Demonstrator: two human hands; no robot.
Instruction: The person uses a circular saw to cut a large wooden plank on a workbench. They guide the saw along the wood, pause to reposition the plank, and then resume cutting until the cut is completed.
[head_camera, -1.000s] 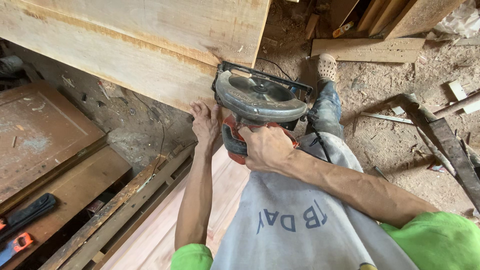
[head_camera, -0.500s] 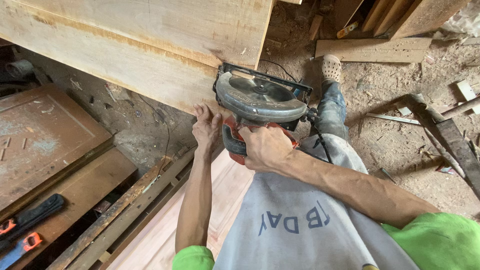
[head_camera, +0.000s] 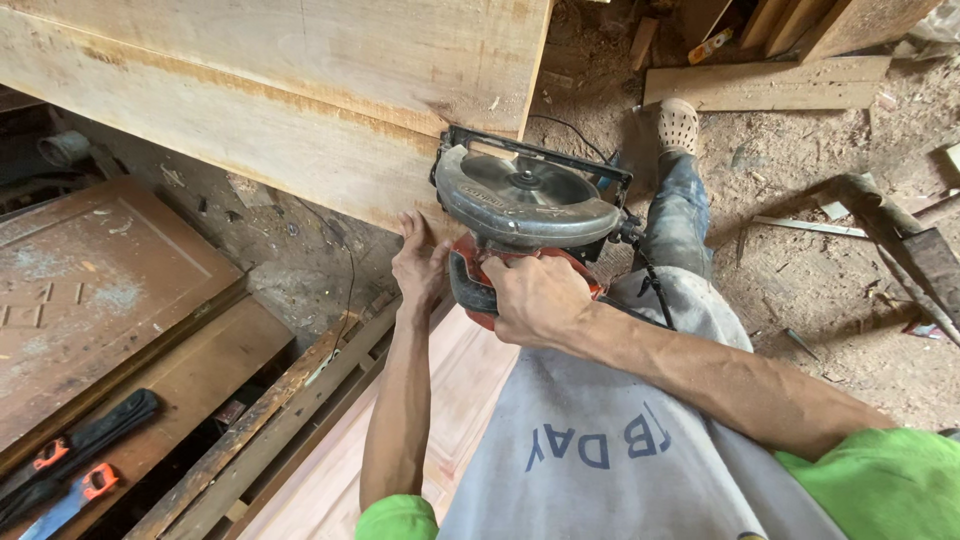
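The thick pale wooden plank (head_camera: 280, 90), with an orange-brown streak along its length, fills the upper left and upper middle of the frame, and its lower edge slopes down toward the centre. Below it at the left lies a brown panelled wooden door (head_camera: 90, 290), dusty, with a flat brown board (head_camera: 190, 380) just beside it. A pale pinkish wooden panel (head_camera: 330, 470) runs up from the bottom middle, bordered on its left by rough dark wooden slats (head_camera: 270, 420). The person's grey apron (head_camera: 620, 440) covers the lower right, with green sleeves at the bottom edge.

The circular saw (head_camera: 525, 215), with a silver metal blade guard, black base plate and red body, sits at the centre of the frame, its base plate against the end of the plank. The right hand (head_camera: 535, 295) grips the saw's red body from behind, fingers curled tight around the handle. The left hand (head_camera: 420, 265) lies flat against the plank's lower edge just left of the saw, fingers held close together and pointing up, thumb toward the saw. A leg in blue jeans (head_camera: 680, 200) reaches to the upper right, ending in a beige perforated clog (head_camera: 678, 125) on the sawdust-strewn dirt floor (head_camera: 820, 270). At the lower left corner lie black hand tools with orange parts (head_camera: 70, 470).
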